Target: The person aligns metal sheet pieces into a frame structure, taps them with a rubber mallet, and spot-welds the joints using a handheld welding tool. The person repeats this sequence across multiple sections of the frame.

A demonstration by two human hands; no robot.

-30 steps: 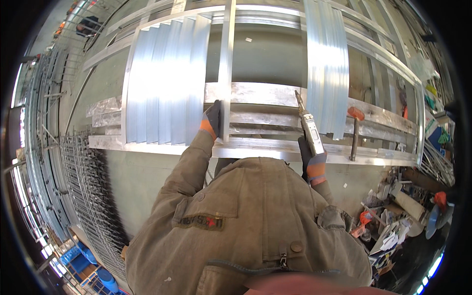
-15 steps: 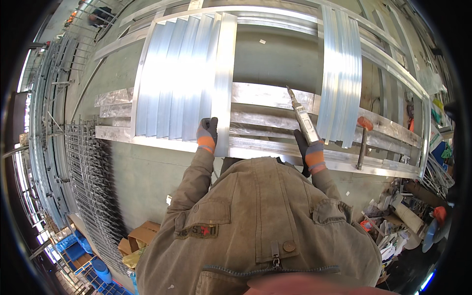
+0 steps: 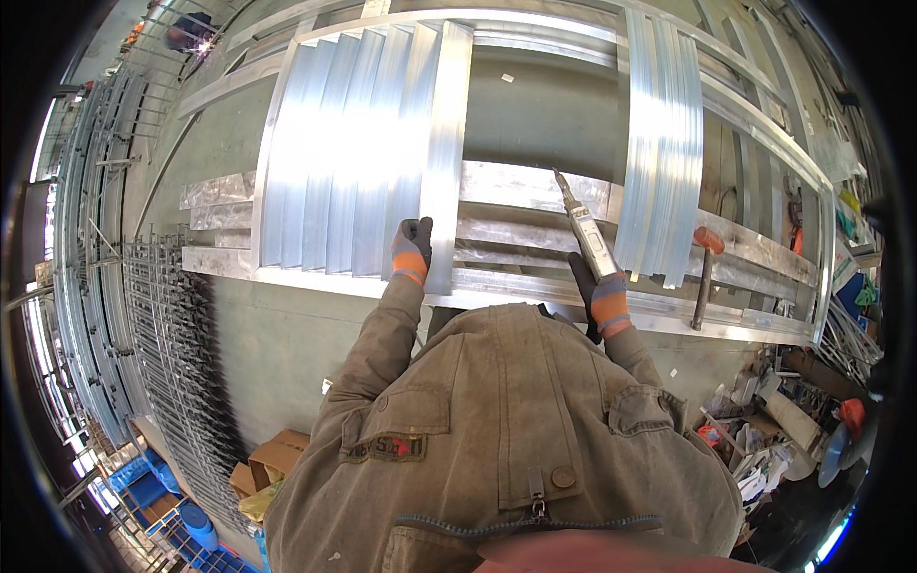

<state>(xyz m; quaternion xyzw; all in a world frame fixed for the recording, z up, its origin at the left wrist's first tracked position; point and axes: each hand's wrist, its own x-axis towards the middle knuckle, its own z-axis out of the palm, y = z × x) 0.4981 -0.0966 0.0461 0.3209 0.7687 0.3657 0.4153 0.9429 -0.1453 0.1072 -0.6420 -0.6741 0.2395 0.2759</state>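
Note:
A pale metal frame (image 3: 358, 283) lies before me, with overlapping louver slats (image 3: 330, 153) across its left part. My left hand (image 3: 412, 250), in a black and orange glove, has its fingers closed at the near end of the rightmost slat (image 3: 447, 143). The exact grip is partly hidden. My right hand (image 3: 604, 298), gloved alike, holds a white welding gun (image 3: 594, 246) with a pointed metal nozzle. That nozzle points away from me, over the gap between the slats and a second bundle of slats (image 3: 661, 143).
A hammer (image 3: 704, 277) with an orange-red head rests on the frame's right part. Metal bars (image 3: 535, 227) run beneath the frame. Racked rods (image 3: 181, 334) and a cardboard box (image 3: 277, 456) stand left; clutter (image 3: 774, 439) lies right. A person (image 3: 186, 33) is far left.
My left hand and the rightmost slat have shifted to the right. The right hand and welding gun stay almost still. A bright spark now shows beside the far person.

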